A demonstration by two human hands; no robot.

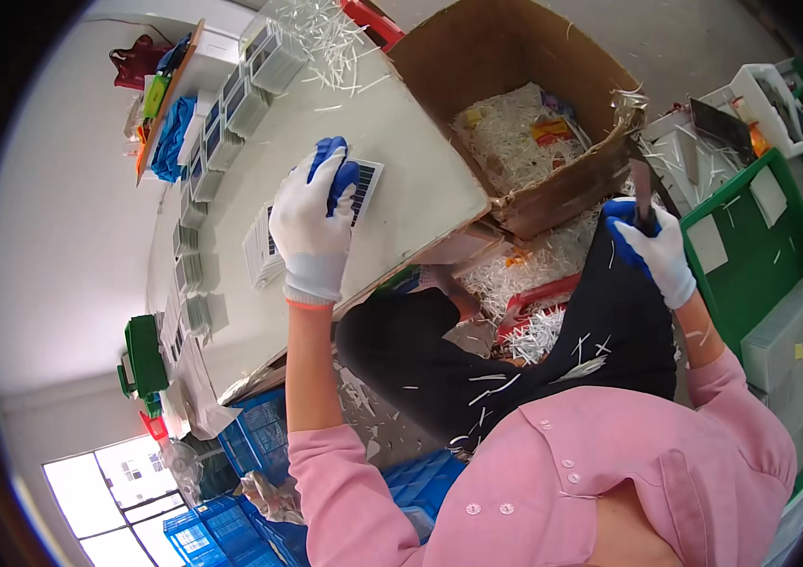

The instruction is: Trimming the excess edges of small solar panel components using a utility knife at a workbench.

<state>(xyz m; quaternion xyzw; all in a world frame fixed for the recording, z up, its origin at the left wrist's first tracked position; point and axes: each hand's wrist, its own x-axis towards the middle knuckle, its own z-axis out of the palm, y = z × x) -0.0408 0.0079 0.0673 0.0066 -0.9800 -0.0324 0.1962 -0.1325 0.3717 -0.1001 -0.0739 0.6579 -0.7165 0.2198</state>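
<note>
My left hand (314,222), in a white glove with blue coating, is over the pale tabletop with its fingers curled. It appears closed on a small solar panel (366,192), dark with a white grid; the fingers hide part of that panel. Beside the wrist, a fanned stack of similar panels (261,244) lies on the table. On the right, above my thigh, my gloved right hand (655,250) is closed around the dark handle of a knife (642,184), blade pointing up.
Several panel stacks (222,137) line the table's far-left edge. White shredded strips (321,42) lie at its far end. A large cardboard box (552,189) holding strips and wrappers stands beyond the table corner. A green crate (751,227) is at right; blue crates (259,430) stand lower left.
</note>
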